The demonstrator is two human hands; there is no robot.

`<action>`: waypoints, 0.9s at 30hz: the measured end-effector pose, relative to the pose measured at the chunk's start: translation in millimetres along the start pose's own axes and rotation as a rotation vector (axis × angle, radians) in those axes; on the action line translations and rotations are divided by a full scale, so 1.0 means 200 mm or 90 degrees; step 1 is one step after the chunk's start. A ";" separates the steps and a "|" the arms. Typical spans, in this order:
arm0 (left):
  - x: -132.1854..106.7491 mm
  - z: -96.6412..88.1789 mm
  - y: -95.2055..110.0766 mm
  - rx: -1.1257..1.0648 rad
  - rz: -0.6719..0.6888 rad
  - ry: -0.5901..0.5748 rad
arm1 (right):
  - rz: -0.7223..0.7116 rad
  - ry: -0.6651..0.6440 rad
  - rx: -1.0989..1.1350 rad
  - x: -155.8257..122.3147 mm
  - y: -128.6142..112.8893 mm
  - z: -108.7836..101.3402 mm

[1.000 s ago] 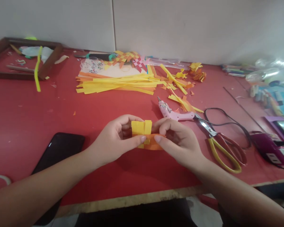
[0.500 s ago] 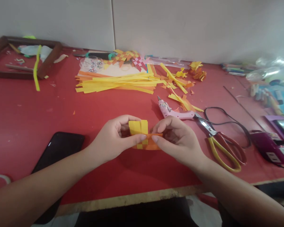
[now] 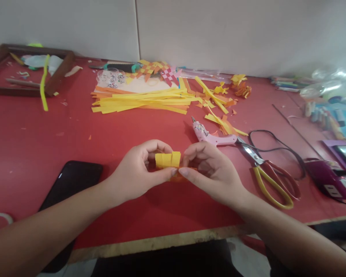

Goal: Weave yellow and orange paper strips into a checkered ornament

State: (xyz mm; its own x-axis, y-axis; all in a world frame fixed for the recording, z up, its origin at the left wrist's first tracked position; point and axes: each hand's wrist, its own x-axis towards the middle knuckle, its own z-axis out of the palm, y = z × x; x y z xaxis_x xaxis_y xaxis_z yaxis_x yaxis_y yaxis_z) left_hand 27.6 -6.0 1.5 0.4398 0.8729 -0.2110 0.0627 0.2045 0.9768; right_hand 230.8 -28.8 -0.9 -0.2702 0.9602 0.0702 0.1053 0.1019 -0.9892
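Between both hands, over the front of the red table, is a small piece of woven paper strips (image 3: 167, 159), yellow at the top and orange below. My left hand (image 3: 144, 165) pinches its left side, thumb in front and fingers behind. From the right, my right hand (image 3: 212, 169) grips the orange part, its thumb tip almost meeting the left thumb. Fingers and thumbs cover much of the weave. Just beyond my right hand lies a pink glue gun (image 3: 212, 137). Scissors (image 3: 265, 169) with one yellow and one red handle rest to its right.
A phone (image 3: 75, 181) lies by my left forearm. Yellow and orange paper strips (image 3: 144, 100) are piled farther back, near woven paper fish (image 3: 170, 75). A wooden frame (image 3: 60, 73) stands back left. A black cord (image 3: 294, 154) curls behind the scissors; a purple device (image 3: 331, 179) sits far right.
The woven piece has tilted, so its yellow top looks shorter and its checkered front is now mostly hidden. My right thumb has moved left, close to my left thumb.
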 end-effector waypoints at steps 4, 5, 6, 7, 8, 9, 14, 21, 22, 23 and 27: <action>-0.01 0.00 0.01 0.018 0.000 0.003 | -0.018 0.001 -0.001 0.00 0.01 0.00; -0.01 0.00 0.01 0.026 -0.001 0.001 | -0.023 -0.001 0.002 0.00 0.01 0.00; -0.01 0.00 0.02 0.029 -0.001 -0.001 | -0.029 -0.002 0.005 0.00 0.01 0.00; -0.01 0.00 0.02 0.030 0.001 0.001 | -0.032 -0.001 0.004 0.01 0.00 0.00; -0.01 0.00 0.02 0.029 -0.004 0.006 | -0.034 0.001 -0.001 0.01 0.00 0.00; 0.00 0.00 0.02 0.026 -0.007 0.011 | -0.034 0.004 -0.008 0.01 0.01 0.00; 0.03 -0.01 -0.01 0.016 0.038 0.073 | -0.088 0.081 -0.096 0.00 0.03 -0.01; 0.05 -0.01 0.01 -0.267 -0.188 0.036 | -0.424 0.097 -0.434 0.03 0.05 -0.07; 0.05 0.00 0.02 -0.291 -0.219 0.019 | -0.454 0.068 -0.445 0.04 0.05 -0.07; 0.05 0.00 0.02 -0.296 -0.235 0.011 | -0.477 0.041 -0.453 0.04 0.05 -0.07; 0.04 0.01 0.03 -0.239 -0.213 0.028 | -0.515 -0.041 -0.466 0.05 0.04 -0.07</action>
State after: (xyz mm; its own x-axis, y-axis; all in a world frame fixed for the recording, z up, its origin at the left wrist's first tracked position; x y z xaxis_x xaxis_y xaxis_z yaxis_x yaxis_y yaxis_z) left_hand 32.7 1.5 4.8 0.4119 0.7489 -0.5192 -0.1369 0.6141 0.7772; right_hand 242.8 -15.4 -6.9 -0.5632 0.5261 0.6372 0.4116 0.8473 -0.3357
